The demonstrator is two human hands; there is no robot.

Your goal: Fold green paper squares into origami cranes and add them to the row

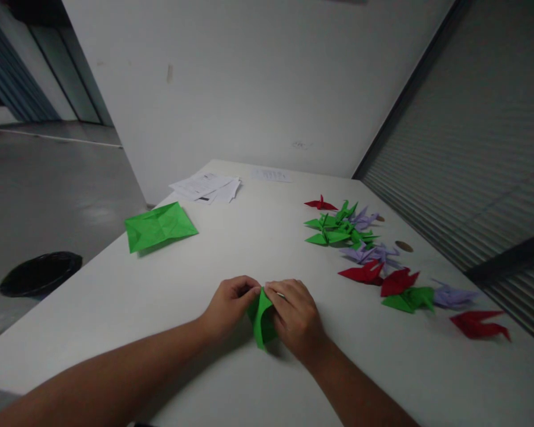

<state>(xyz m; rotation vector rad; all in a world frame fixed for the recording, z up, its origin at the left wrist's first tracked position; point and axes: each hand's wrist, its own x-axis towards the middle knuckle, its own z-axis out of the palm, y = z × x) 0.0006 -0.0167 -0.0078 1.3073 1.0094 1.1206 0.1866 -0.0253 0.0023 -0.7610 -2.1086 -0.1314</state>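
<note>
Both hands, my left hand [229, 303] and right hand [293, 317], pinch the folded green paper [261, 323] on the white table [204, 267]; finished paper cranes [369, 255] lie well apart, right.

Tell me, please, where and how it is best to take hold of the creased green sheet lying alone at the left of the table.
Probably by the near left corner of the green sheet, coming from the table's left edge: its creases lift that edge slightly, casting a shadow, so fingers could slip under.
</note>
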